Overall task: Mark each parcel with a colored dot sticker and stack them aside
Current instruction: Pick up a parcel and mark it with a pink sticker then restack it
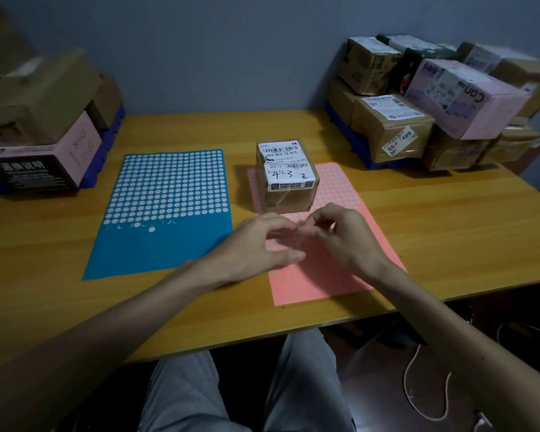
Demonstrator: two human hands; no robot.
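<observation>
Lap: grey trousers [184, 394] at 6 o'clock, closest to the camera, under the near edge of the wooden table [449, 229].
Left hand [256, 241]: just above the pink sticker sheet [318, 282], fingers mostly straight and pointing to 3 o'clock; blurred, nothing visibly held.
Right hand [346, 235]: just beside the left one, at its 3 o'clock, fingers curled in with the tips drawn together near the left fingertips; I cannot tell whether a sticker is pinched there.
Parcel [289, 179]: small brown taped box at 12 o'clock from the hands, standing on the far part of the pink sheet, white shipping label [286, 157] on top with handwritten digits.
Blue sticker sheet [166, 194]: flat on the table at 9 o'clock from the parcel; its far part is covered in white dots, its near part is plain blue.
Right pile [393, 126]: brown and pink parcels stacked at 2 o'clock, by the wall.
Left pile [41, 120]: more boxes stacked at 10 o'clock.
Floor: white cable [412, 369] at 4 o'clock.
</observation>
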